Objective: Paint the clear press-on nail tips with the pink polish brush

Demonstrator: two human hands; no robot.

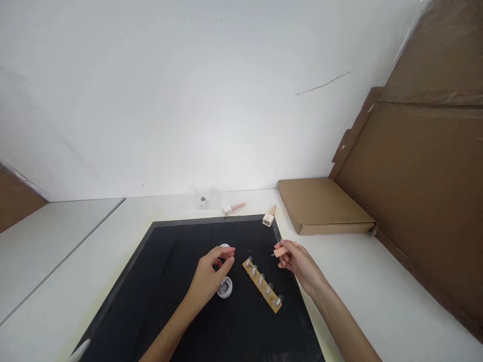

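Observation:
My right hand (296, 256) grips a nail polish brush (281, 252) by its peach handle, its dark tip pointing left. Below and left of it, a wooden nail display stand (262, 285) carries several clear nail tips in a slanting row. My left hand (211, 271) hovers over the mat, fingers curved, with a small gap between thumb and forefinger and nothing visible in it. Beside that hand is an uncapped white jar (224, 287) with greyish, shiny contents. A white round piece, perhaps a lid (224, 246), is partly hidden behind the fingers.
The black mat (181, 301) covers much of the white table. Two white bottles with peach handles, one (227, 209) and another (268, 219), are at its far edge. A small clear container (204, 202) is by the wall. A flat cardboard box (326, 203) lies right.

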